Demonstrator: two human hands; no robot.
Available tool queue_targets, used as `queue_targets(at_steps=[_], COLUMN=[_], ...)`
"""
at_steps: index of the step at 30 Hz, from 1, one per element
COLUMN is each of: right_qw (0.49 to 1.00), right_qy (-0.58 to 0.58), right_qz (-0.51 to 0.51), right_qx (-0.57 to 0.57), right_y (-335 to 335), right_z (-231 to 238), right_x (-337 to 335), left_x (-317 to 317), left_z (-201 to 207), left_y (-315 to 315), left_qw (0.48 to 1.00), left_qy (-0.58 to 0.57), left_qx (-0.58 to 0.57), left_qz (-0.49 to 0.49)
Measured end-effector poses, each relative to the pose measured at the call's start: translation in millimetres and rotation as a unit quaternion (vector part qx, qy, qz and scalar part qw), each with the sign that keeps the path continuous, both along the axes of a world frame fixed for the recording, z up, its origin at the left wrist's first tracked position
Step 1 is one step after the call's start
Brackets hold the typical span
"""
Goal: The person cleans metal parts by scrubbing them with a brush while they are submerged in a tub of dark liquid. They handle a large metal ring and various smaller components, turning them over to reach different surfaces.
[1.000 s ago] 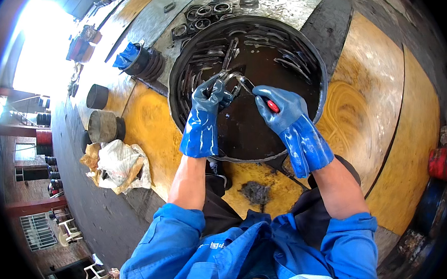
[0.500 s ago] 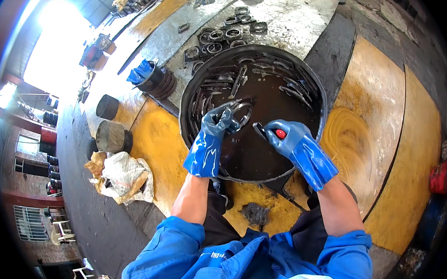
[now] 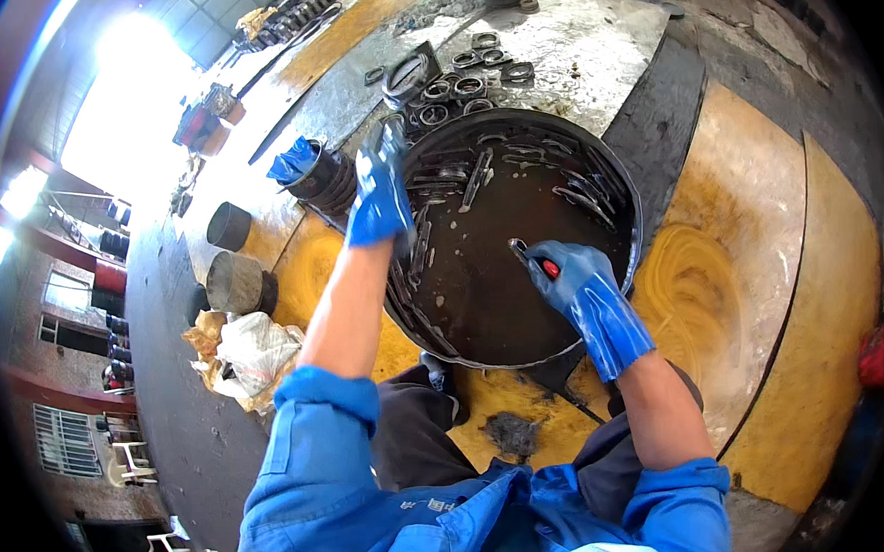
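My left hand, in a blue rubber glove, reaches over the far left rim of a round black tub. Its fingers look stretched out, though motion blurs them. Just beyond the fingertips a dark ring-shaped part stands tilted above a pile of similar rings; it appears apart from the glove. Over the tub's near right side, my gloved right hand is closed round a small red-handled tool. The tool's dark, metallic end points left; its kind is unclear. Dark brown liquid fills the tub.
More dark parts lie along the tub's inner walls. Left of it stand a bucket with blue gloves, open cylindrical containers and a white plastic bag. Worn yellow boards cover the floor to the right.
My left hand has swung forward and left from above the tub, and the ring it held is now beyond its fingertips. My right hand keeps the tool at nearly the same place.
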State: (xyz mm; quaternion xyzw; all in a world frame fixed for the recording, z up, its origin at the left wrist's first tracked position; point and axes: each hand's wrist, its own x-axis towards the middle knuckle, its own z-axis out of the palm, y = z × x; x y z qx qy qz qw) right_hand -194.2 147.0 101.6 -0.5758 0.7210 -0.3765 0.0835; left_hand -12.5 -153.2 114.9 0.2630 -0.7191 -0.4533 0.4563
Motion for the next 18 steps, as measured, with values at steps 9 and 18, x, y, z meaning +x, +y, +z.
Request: queue_targets(at_steps=[9, 18], right_qw=[1.000, 0.997], right_qy=[0.002, 0.032], right_qz=[0.011, -0.002], right_qx=[0.029, 0.070], right_y=[2, -1], right_z=[-4, -8], right_x=[12, 7], left_x=[21, 28], left_z=[-119, -178], left_y=[115, 110], left_qw=[0.959, 0.896], left_qy=[-0.223, -0.379], left_qx=[0.177, 0.232], left_qz=[0.015, 0.011])
